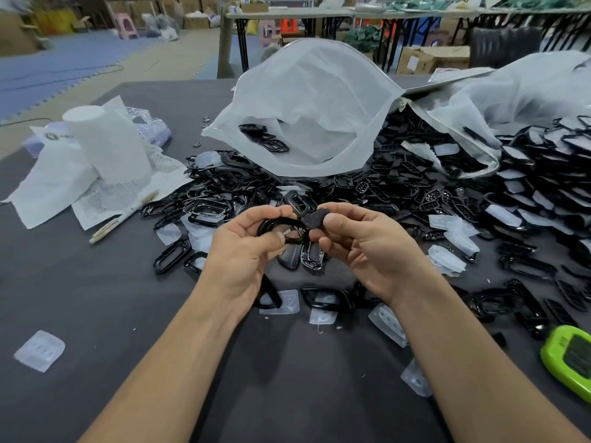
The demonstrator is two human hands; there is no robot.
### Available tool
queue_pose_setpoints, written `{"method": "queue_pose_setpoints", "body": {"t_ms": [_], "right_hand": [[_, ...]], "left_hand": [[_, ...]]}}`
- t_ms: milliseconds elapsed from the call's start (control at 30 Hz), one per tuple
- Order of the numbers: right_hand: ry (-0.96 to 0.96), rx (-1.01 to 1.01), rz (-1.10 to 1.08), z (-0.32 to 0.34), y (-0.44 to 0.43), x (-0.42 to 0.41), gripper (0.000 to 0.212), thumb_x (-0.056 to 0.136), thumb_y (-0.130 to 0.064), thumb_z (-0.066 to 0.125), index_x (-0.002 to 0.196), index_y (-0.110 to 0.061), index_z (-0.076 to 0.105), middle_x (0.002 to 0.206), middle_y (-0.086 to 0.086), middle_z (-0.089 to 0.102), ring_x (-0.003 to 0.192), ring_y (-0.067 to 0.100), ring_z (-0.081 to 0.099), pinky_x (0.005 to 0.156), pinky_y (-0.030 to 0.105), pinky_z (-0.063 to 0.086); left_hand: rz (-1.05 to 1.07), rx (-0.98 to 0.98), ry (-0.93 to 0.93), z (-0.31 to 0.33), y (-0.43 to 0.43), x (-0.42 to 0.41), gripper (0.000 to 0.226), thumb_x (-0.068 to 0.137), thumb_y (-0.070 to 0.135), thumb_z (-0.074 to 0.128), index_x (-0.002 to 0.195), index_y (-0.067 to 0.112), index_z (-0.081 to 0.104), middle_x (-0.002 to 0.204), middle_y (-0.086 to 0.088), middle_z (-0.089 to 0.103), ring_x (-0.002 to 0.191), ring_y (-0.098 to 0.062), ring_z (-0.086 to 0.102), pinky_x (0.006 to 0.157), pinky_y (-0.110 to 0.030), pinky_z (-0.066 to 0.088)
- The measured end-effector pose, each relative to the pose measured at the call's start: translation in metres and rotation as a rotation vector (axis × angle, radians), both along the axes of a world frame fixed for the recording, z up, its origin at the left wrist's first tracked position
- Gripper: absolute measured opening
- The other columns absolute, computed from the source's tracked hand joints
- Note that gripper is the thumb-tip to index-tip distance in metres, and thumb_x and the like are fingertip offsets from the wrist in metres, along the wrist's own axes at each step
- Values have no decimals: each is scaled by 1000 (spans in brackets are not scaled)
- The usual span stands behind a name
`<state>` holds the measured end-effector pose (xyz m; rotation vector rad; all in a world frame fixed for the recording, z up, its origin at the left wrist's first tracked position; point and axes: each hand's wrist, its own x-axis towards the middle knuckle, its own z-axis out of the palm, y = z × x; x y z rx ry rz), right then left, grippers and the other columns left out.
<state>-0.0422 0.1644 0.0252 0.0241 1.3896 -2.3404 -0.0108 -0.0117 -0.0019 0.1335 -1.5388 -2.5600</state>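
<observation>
Black frame (277, 222) | left hand (243, 251) fingers pinch it | right hand (364, 247) fingers grip dark oval pad (315, 218) | paper sheet (105, 199) print illegible

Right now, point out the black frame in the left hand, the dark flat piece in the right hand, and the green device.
black frame (272, 222): head view, its upper rim.
dark flat piece (315, 219): head view, middle of its face.
green device (569, 362): head view, middle of its dark screen.
</observation>
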Motion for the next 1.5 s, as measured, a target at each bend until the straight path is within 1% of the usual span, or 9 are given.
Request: {"method": "queue_pose_setpoints", "body": {"t_ms": [200, 433, 600, 733, 933, 1067, 1167, 1333, 1500], "right_hand": [[-24, 38, -85, -2, -2, -1, 11, 83, 5, 71, 84, -6, 73, 71, 12, 74, 59, 18, 73, 53, 20, 57], [-42, 118, -82, -2, -5, 0, 18, 94, 7, 63, 84, -4, 73, 67, 15, 73, 54, 17, 71, 51, 21, 57], [-22, 239, 19, -2, -13, 5, 12, 96, 3, 64, 89, 0, 73, 65, 11, 72, 52, 14, 68, 49, 19, 55], [-40, 168, 17, -5, -18, 7, 9, 96, 5, 62, 99, 3, 70, 64, 8, 71, 49, 11, 66, 52, 19, 57], [-4, 104, 99, -10, -10, 4, 20, 101, 1, 53, 93, -5, 71, 61, -2, 68, 50, 4, 62, 56, 15, 55], [61, 121, 114, -11, -10, 3, 15, 99, -2, 60, 99, -5, 74, 77, 3, 75, 63, 7, 68, 60, 18, 56], [81, 149, 97, -10, -7, 2, 20, 97, 4, 60, 92, -6, 76, 79, 7, 75, 66, 12, 69, 62, 21, 58], [92, 168, 101, -9, -3, -2, 29, 95, 2, 63, 79, -14, 82, 83, 8, 77, 72, 15, 71, 66, 23, 60], [124, 147, 182, -11, -3, -1, 26, 101, 3, 53, 109, -4, 77, 104, 15, 79, 90, 22, 76, 79, 28, 63]], "left_hand": [[179, 29, -42, 4, 0, 1, 37, 84, -25, 61, 86, 11, 66, 95, -4, 81, 75, -17, 76, 62, -19, 60], [262, 1, -15, 1, -1, 0, 43, 86, -23, 62, 84, 19, 50, 97, -3, 80, 84, -23, 72, 74, -26, 61], [350, -513, 209, 3, 4, 6, 46, 85, -16, 68, 87, 29, 61, 103, 5, 80, 99, -13, 74, 84, -25, 58], [206, -821, 369, 4, 18, 19, 43, 90, -5, 67, 105, 35, 72, 104, 16, 78, 103, -8, 74, 89, -21, 57], [49, -676, 353, 6, 17, 23, 21, 94, 18, 67, 107, 27, 79, 105, 6, 80, 105, -16, 75, 89, -29, 59], [90, -568, 278, 6, 19, 18, 51, 79, 0, 79, 113, 39, 75, 114, 11, 78, 114, -9, 72, 101, -26, 55], [172, -653, 206, 4, 14, 16, 65, 71, 10, 88, 122, 47, 70, 124, 20, 73, 121, 2, 65, 102, -15, 49], [152, -536, 62, 0, 19, 14, 57, 70, -6, 89, 110, 33, 76, 96, 7, 82, 90, -12, 79, 75, -22, 61], [197, -743, -11, -1, 20, 18, 50, 77, 12, 90, 117, 39, 77, 84, 18, 79, 70, -1, 75, 63, -8, 52]]}}
